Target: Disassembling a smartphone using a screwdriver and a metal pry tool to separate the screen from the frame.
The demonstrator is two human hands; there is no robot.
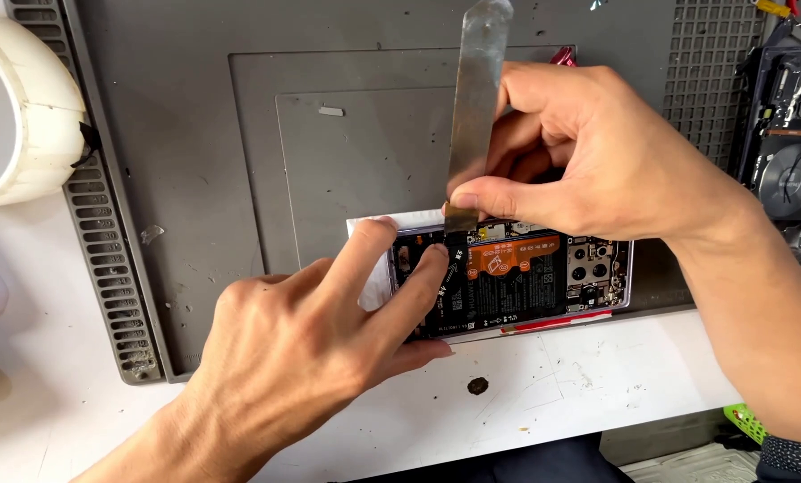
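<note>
An opened phone [543, 282] lies back side up on a grey work mat [239, 170], showing a black battery, an orange flex cover and camera modules at its right end. My left hand [311, 349] presses on the phone's left end, index and middle fingertips on its edge and battery. My right hand [588, 156] pinches a thin flat metal pry blade [476, 98] held nearly upright, its lower tip at the phone's top edge near the battery. A white sheet [400, 221] lies under the phone's left corner.
A white rounded tube [20, 107] sits at the far left beside the mat's grille edge [105, 259]. Dismantled phone parts [789, 134] lie at the right edge. The white bench [543, 394] runs along the front, with a small dark speck on it.
</note>
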